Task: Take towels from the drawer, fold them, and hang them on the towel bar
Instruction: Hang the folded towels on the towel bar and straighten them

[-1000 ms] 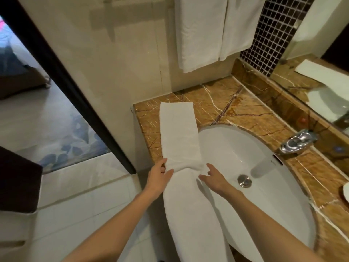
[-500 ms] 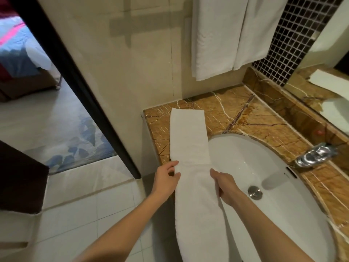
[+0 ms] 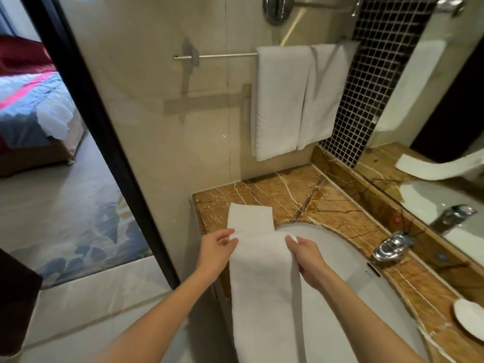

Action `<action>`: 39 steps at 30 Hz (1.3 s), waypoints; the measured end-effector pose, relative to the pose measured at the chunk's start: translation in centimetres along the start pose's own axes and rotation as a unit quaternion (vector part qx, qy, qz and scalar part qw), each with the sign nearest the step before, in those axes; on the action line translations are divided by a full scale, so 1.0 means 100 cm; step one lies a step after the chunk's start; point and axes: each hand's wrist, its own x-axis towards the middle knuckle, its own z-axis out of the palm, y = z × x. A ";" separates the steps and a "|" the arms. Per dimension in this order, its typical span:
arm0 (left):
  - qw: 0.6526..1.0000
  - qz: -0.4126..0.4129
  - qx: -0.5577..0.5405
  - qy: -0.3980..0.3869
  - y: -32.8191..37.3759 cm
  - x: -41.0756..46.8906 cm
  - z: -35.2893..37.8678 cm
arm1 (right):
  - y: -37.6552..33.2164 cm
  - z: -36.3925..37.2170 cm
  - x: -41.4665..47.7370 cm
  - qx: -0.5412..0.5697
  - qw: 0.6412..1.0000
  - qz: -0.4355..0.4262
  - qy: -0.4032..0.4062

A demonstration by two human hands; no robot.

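A long white towel (image 3: 264, 279), folded into a narrow strip, hangs down from my hands. Its far end rests on the brown marble counter (image 3: 301, 200). My left hand (image 3: 217, 250) pinches the strip's left edge and my right hand (image 3: 305, 254) grips its right edge, lifting the middle off the counter. On the wall above, a metal towel bar (image 3: 222, 56) carries two folded white towels (image 3: 280, 100) side by side at its right end. The bar's left part is bare.
A white sink basin (image 3: 348, 279) lies to the right under the towel, with a chrome tap (image 3: 392, 244) behind it. A white dish (image 3: 468, 320) sits at the counter's right. A mirror (image 3: 445, 127) lines the right wall. A dark door frame (image 3: 104, 142) opens to a bedroom on the left.
Both hands have raised the towel's middle, so less of it lies flat on the counter. My view has tilted up, bringing the towel bar into sight.
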 end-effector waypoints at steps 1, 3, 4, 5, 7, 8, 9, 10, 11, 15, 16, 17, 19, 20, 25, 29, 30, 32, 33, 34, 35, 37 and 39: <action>1.000 0.011 -0.003 0.004 0.009 -0.001 -0.003 | -0.010 0.001 -0.004 -0.003 1.000 -0.010 0.002; 0.999 0.029 -0.017 0.016 0.027 -0.004 -0.010 | -0.030 0.003 -0.012 -0.008 0.999 -0.033 0.002; 0.999 0.039 -0.022 0.021 0.036 -0.005 -0.014 | -0.040 0.005 -0.018 -0.011 0.999 -0.043 -0.001; 0.998 0.049 -0.028 0.026 0.044 -0.006 -0.019 | -0.051 0.007 -0.024 -0.015 0.998 -0.053 -0.006; 0.996 0.065 -0.044 0.033 0.060 -0.004 -0.027 | -0.072 0.011 -0.035 -0.024 0.997 -0.074 -0.008; 0.995 0.072 -0.051 0.037 0.069 -0.003 -0.032 | -0.083 0.013 -0.040 -0.030 0.996 -0.085 -0.004; 0.994 0.078 -0.056 0.041 0.077 -0.002 -0.036 | -0.094 0.014 -0.045 -0.039 0.995 -0.096 0.003; 0.993 0.086 -0.062 0.046 0.084 0.000 -0.040 | -0.106 0.016 -0.049 -0.049 0.993 -0.107 0.008; 0.992 0.093 -0.068 0.049 0.092 0.002 -0.045 | -0.117 0.018 -0.055 -0.060 0.991 -0.117 0.010; 0.988 0.112 -0.098 0.036 0.127 0.012 -0.065 | -0.165 0.027 -0.075 -0.067 0.983 -0.168 0.027; 0.987 0.122 -0.100 0.031 0.137 0.015 -0.070 | -0.176 0.030 -0.079 -0.064 0.980 -0.185 0.036; 0.985 0.135 -0.100 0.028 0.148 0.017 -0.076 | -0.188 0.031 -0.082 -0.060 0.977 -0.202 0.043; 0.981 0.163 -0.101 0.018 0.171 0.020 -0.087 | -0.210 0.034 -0.090 -0.053 0.971 -0.227 0.046; 0.979 0.179 -0.097 0.011 0.183 0.022 -0.092 | -0.220 0.035 -0.095 -0.050 0.969 -0.239 0.043; 0.966 0.254 -0.048 -0.008 0.235 0.025 -0.114 | -0.269 0.040 -0.115 -0.019 0.956 -0.289 0.043; 0.957 0.288 -0.027 -0.005 0.269 0.028 -0.125 | -0.300 0.046 -0.124 -0.002 0.950 -0.308 0.051; 0.955 0.294 -0.028 -0.002 0.277 0.029 -0.127 | -0.306 0.047 -0.126 -0.002 0.947 -0.316 0.052; 0.951 0.307 -0.033 0.000 0.288 0.033 -0.130 | -0.317 0.049 -0.128 -0.001 0.943 -0.327 0.054; 0.949 0.313 -0.034 0.000 0.293 0.036 -0.130 | -0.322 0.050 -0.128 0.004 0.943 -0.329 0.056; 0.947 0.319 -0.032 -0.001 0.296 0.039 -0.131 | -0.327 0.051 -0.128 0.009 0.942 -0.330 0.057; 0.946 0.323 -0.030 -0.003 0.300 0.042 -0.131 | -0.332 0.052 -0.127 0.011 0.942 -0.331 0.061; 0.944 0.328 -0.028 -0.008 0.307 0.049 -0.131 | -0.341 0.053 -0.124 0.019 0.940 -0.333 0.072; 0.942 0.335 -0.015 -0.007 0.312 0.058 -0.131 | -0.351 0.055 -0.119 0.037 0.939 -0.335 0.073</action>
